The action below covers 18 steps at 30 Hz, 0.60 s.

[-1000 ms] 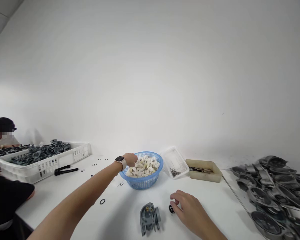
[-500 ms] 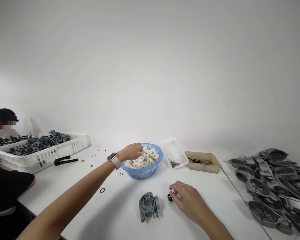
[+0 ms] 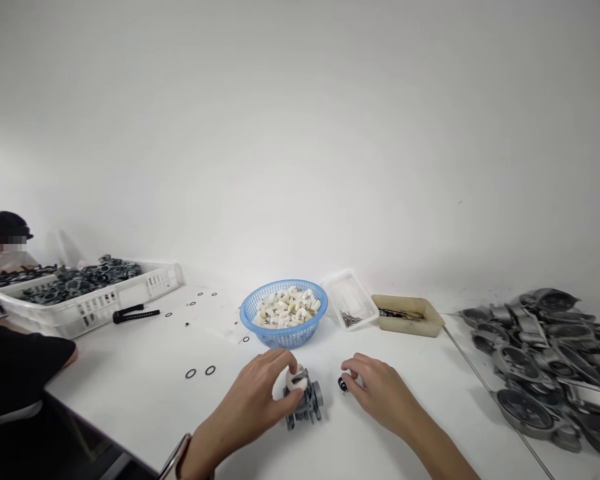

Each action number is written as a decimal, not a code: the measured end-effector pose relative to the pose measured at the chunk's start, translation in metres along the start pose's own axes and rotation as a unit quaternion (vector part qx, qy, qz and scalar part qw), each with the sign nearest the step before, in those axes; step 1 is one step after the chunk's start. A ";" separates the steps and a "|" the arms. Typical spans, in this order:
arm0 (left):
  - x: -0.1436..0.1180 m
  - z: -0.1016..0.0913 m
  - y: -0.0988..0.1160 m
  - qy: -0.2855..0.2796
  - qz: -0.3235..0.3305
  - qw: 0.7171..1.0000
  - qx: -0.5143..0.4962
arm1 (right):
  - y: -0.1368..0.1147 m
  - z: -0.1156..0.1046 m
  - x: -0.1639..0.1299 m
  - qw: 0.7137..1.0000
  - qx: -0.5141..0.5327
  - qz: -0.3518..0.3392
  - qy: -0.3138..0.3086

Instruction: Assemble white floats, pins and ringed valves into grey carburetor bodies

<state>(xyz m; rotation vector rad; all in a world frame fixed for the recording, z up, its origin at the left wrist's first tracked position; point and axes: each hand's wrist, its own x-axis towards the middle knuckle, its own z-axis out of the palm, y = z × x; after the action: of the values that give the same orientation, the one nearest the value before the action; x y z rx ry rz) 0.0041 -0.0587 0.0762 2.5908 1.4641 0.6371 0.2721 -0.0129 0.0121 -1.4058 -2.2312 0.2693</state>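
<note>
A white C-shaped carburetor float [image 3: 297,381] is pinched between the thumb and fingers of my left hand [image 3: 260,390]. It sits right over the top of a grey metal carburetor body [image 3: 306,405] standing on the white table; whether they touch I cannot tell. To the right, my right hand [image 3: 377,390] rests low over the table, fingers curled and closed at a small black part [image 3: 343,385] with a shiny band. The rest of that part is hidden by the fingertips. Behind the carburetor stands a blue plastic basket [image 3: 283,338] with many white floats.
A clear tray [image 3: 353,293] of thin metal pins and a beige box [image 3: 410,325] with tools stand behind. Grey metal castings [image 3: 535,373] pile up at right. Black rubber rings [image 3: 210,370], a black strap [image 3: 136,314] and a white crate [image 3: 95,310] of parts lie left, near another person [image 3: 20,367].
My left hand has come from the blue basket toward me, bringing a white float over the carburetor body. My right hand stays by the small black part.
</note>
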 end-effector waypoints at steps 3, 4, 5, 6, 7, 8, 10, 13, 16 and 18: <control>0.001 0.002 0.000 -0.014 -0.020 1.000 0.003 | 0.001 0.001 0.000 1.000 0.000 0.001 -0.003; 0.000 0.003 -0.001 -0.018 -0.019 1.000 0.004 | 0.002 0.002 0.001 1.000 0.000 0.001 -0.004; -0.001 0.004 -0.001 -0.023 -0.015 1.000 0.003 | 0.002 0.002 0.001 1.000 0.000 0.001 -0.004; -0.001 0.005 -0.002 -0.027 -0.011 1.000 0.001 | 0.003 0.003 0.001 1.000 0.000 0.001 -0.004; -0.002 0.006 -0.003 -0.031 -0.007 0.999 -0.003 | 0.003 0.003 0.002 1.000 0.000 0.001 -0.005; -0.003 0.007 -0.004 -0.033 -0.005 0.999 -0.007 | 0.003 0.003 0.002 1.000 0.000 0.001 -0.006; -0.005 0.009 -0.005 -0.035 0.000 0.999 -0.017 | 0.003 0.004 0.002 1.000 0.001 0.001 -0.008; -0.007 0.010 -0.006 -0.033 -0.002 0.999 -0.032 | 0.004 0.005 0.002 1.000 0.004 0.000 -0.010; -0.007 0.011 -0.007 -0.046 -0.020 0.998 -0.049 | 0.007 0.005 0.002 1.000 0.009 0.000 -0.007; -0.005 0.011 -0.009 -0.063 -0.040 0.996 -0.057 | 0.009 0.006 0.002 1.000 0.013 0.003 -0.003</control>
<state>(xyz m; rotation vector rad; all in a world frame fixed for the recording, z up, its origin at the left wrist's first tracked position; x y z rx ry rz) -0.0009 -0.0569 0.0616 2.4258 1.4387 0.5218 0.2755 -0.0063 0.0041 -1.4004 -2.2205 0.3055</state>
